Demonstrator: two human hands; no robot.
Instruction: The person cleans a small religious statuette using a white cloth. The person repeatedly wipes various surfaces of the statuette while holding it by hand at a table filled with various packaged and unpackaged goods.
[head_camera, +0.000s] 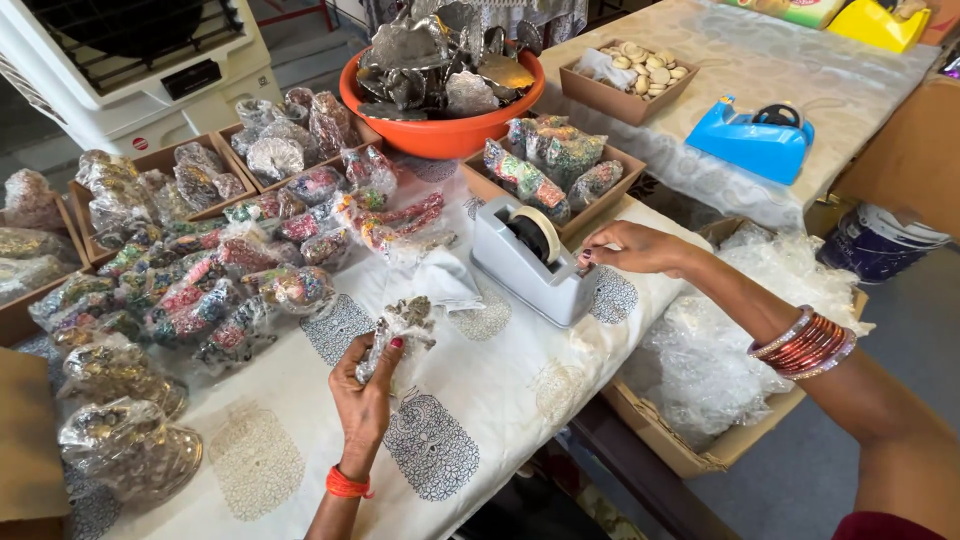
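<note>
Your left hand (365, 390) grips a small bubble-wrapped metal piece (402, 322) closed in its fingers, keeping the wrap shut, while your right hand (635, 247) pinches tape at the grey tape dispenser (530, 262) beside its fingertips.

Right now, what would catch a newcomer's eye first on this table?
Probably the orange basin heaped with silvery metal pieces at the table's far edge, and the wrapped colourful ornaments spread left of centre. Nearer, the left hand holds a small plastic-wrapped piece, while the right hand reaches the front end of the grey tape dispenser.
</note>
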